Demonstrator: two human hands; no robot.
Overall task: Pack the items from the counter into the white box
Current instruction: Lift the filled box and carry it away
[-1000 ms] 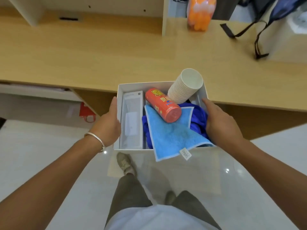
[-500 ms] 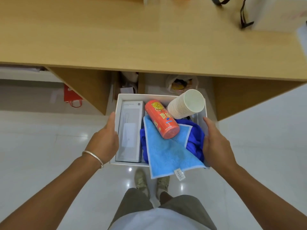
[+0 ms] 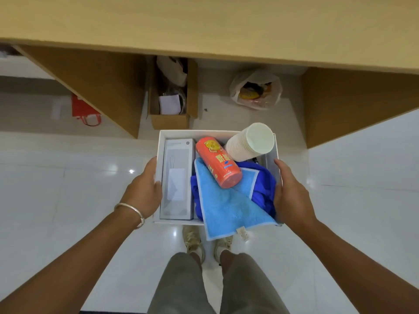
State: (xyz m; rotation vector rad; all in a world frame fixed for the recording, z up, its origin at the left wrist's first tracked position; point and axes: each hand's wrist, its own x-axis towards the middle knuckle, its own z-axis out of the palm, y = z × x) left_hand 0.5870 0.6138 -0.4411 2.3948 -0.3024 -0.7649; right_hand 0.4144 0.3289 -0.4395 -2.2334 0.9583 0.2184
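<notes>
- Above the pale glossy tiled floor [image 3: 68, 189], a white rectangular cardboard box [image 3: 195, 133] is carried in both hands, off the light wooden counter [image 3: 204, 23] that runs across the top of the view.
- The left hand [image 3: 142, 193] grips the box's left wall, thumb hooked over the rim and fingers out of sight underneath; a silver bangle [image 3: 132, 210] circles that wrist.
- The right hand [image 3: 289, 196] clasps the right wall in the same way, thumb along the rim beside the cloth.
- Inside, along the left wall, a flat grey-white product carton [image 3: 176, 177] lies lengthwise.
- A light blue terry towel [image 3: 226, 207] is spread across the middle, its near corner and small white tag hanging over the box's front edge.
- A crumpled dark blue cloth [image 3: 264, 184] lies under the towel, showing on the right and at the towel's left edge.
- An orange-red cylindrical can with yellow printing [image 3: 217, 165] lies tilted on the towel, its end pointing toward the person.
- A stack of white paper cups [image 3: 250, 141] leans in the far right corner, its open mouth rising above the rim.
- Under the counter stand an open brown cardboard box [image 3: 170, 118] and a clear plastic bag of rubbish [image 3: 256, 89]; a red paper bag [image 3: 85, 109] sits further left.
- The person's grey trousers [image 3: 181, 286] and light shoes [image 3: 192, 242] show below the box.
</notes>
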